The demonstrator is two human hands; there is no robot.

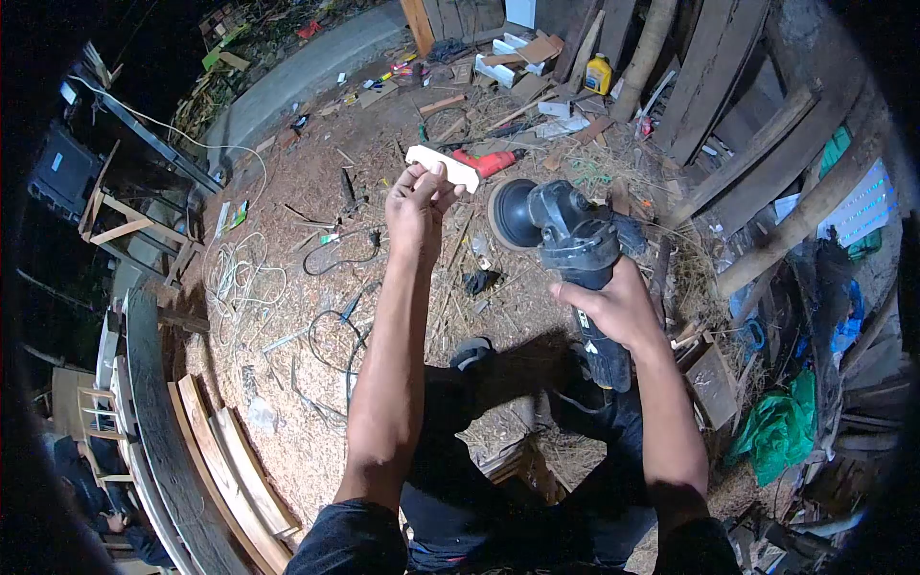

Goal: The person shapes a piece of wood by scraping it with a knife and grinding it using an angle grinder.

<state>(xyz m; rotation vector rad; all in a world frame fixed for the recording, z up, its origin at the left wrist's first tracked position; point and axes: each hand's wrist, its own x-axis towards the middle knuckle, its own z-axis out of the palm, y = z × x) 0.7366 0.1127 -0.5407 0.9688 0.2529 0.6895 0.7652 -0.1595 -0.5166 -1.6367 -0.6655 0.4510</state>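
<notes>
Pinched between the fingertips of my left hand (414,213) is a small pale wood piece (456,171), raised in front of me with its long side tilted down to the right. My right hand (618,305) wraps round the body of a black angle grinder (580,251). A round sanding disc (516,214) on the grinder faces left, toward the wood piece but apart from it. Whether the disc is spinning cannot be made out. The grinder's lower end points down toward my legs.
A red power tool (491,163) lies on the ground beyond the wood piece. Cables (240,273) and wood shavings cover the floor. Planks (251,465) stand at left, boards (714,67) lean at right, near green plastic (781,431). Another person (105,513) is at lower left.
</notes>
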